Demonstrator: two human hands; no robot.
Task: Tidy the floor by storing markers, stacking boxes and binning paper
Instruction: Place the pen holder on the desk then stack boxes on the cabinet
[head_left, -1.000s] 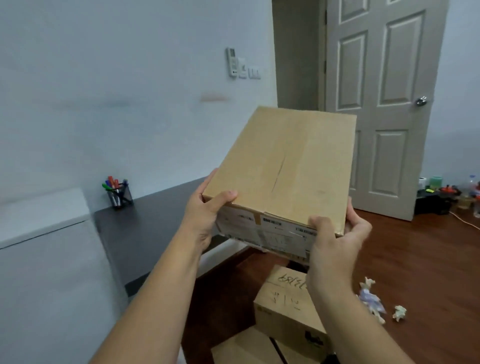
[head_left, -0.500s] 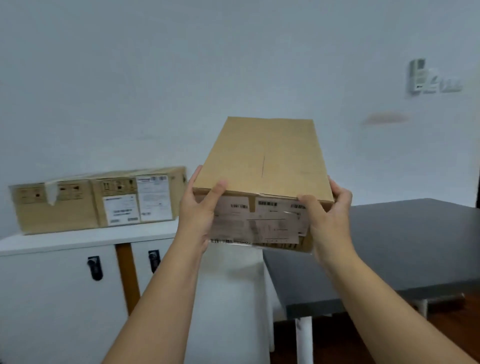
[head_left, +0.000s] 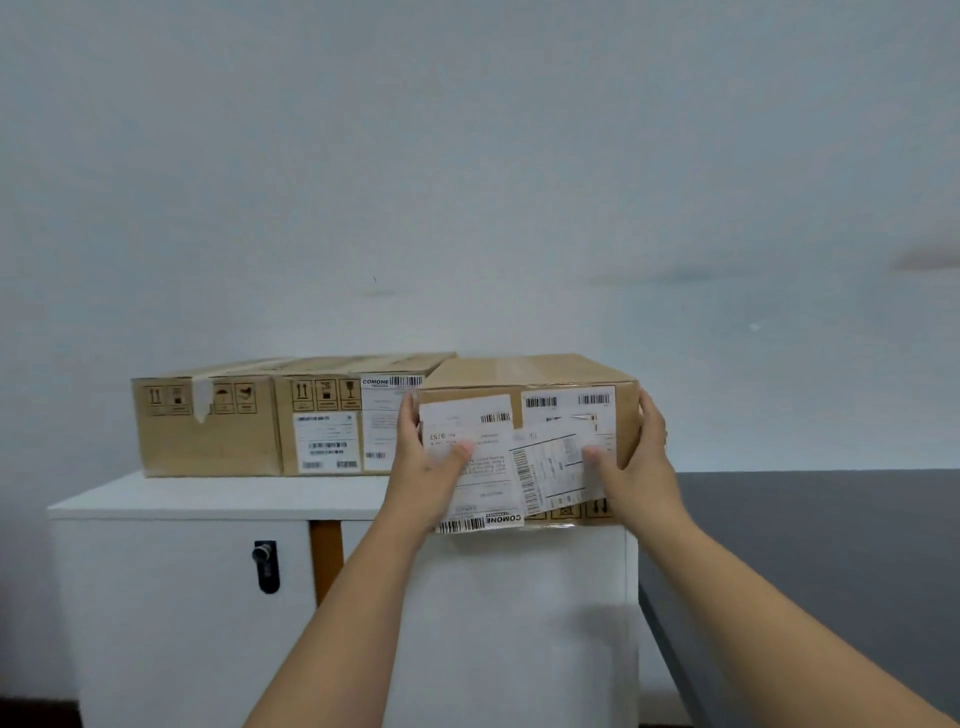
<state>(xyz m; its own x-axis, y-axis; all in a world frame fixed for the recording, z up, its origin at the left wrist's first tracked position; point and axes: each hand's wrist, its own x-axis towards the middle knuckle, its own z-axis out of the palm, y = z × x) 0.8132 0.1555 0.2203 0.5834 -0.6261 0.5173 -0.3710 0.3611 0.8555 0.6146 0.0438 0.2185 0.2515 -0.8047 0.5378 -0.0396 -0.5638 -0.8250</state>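
- Here, my left hand (head_left: 423, 467) and right hand (head_left: 641, 457) clamp the labelled box (head_left: 527, 415) by its sides.
- It sits at the white cabinet (head_left: 208, 499)'s right end, touching the long box (head_left: 280, 421).
- Stacking step, I judge; next, push it further on, then release.

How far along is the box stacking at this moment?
Done: one long box already sits on the white cabinet. In hand: a labelled box is gripped at its sides by the left hand and right hand, at the cabinet's right end beside the long box; whether it rests fully is unclear. Left: releasing it. Markers, paper and any other boxes are out of view.
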